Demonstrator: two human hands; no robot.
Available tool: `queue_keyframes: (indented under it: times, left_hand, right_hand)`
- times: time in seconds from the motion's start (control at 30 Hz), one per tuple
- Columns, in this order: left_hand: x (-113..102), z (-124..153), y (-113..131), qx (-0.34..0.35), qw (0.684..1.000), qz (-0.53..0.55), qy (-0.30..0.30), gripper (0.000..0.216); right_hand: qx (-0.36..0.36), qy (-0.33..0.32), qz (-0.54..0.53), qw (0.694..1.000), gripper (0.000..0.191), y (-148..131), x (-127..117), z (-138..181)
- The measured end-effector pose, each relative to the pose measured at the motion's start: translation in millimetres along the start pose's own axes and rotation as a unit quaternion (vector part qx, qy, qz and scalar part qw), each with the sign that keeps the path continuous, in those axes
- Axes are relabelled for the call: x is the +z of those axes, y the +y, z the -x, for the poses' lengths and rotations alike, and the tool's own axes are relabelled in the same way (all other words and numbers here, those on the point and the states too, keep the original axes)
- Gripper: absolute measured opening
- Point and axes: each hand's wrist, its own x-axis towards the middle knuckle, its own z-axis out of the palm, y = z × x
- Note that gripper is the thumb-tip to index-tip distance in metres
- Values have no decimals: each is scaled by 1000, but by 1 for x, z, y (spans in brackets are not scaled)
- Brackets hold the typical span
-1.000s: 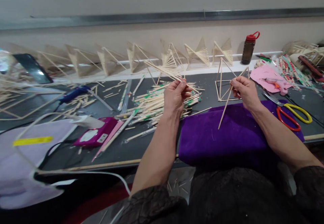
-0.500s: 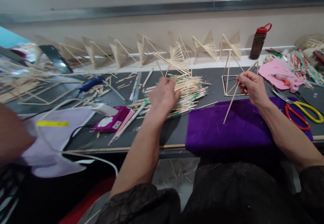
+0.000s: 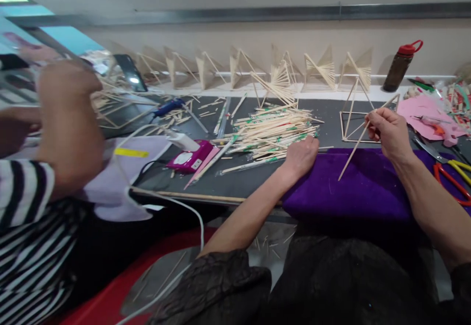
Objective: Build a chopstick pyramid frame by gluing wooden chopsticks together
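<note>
My right hand [image 3: 390, 129] pinches a thin wooden chopstick [image 3: 351, 161], which slants down to the left over a folded purple cloth [image 3: 342, 192]. Just behind that hand stands a small open frame of glued sticks [image 3: 342, 126] on the dark tabletop. At the right edge of a heap of chopsticks [image 3: 268, 129], some in clear wrappers with green print, is my left hand [image 3: 302, 157]. Its fingers are curled closed beside the cloth, and what they may hold is hidden.
Finished stick models [image 3: 239, 70] line the wall. A red-capped bottle [image 3: 399, 67], scissors [image 3: 452, 168] and a pink sheet [image 3: 419, 112] lie right. Left are a magenta power box [image 3: 189, 157], a blue glue gun [image 3: 167, 108], a phone [image 3: 129, 72] and a co-worker's arm [image 3: 69, 114].
My left hand has moved from the top of the heap to its right edge, and its fingers have closed. My right hand still holds the chopstick. The co-worker's arm comes further into view.
</note>
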Motion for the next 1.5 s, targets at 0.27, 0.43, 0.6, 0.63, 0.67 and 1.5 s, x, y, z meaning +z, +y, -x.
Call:
queue_keyframes:
  times: [0.27,0.43,0.6,0.63,0.67,1.5]
  left_hand:
    - [-29,-13,-47,-37,907,284,310,13]
    - [-43,-10,-85,-122,827,477,270,10]
    - [-40,-13,-112,-164,722,625,247,15]
    - [-38,-14,-114,-166,714,635,243,16]
    - [-36,-16,-115,-168,712,638,241,16]
    - [14,112,-116,-163,987,1,14,38]
  right_hand:
    - [-7,-3,-2,1000,36,-3,0,0]
    - [2,-3,7,1000,36,-5,2,2]
    - [7,-1,13,1000,34,-4,2,2]
    - [8,1,10,1000,34,-4,2,2]
    - [9,2,6,1000,33,-3,2,2]
    - [5,-17,35,999,39,-3,3,4]
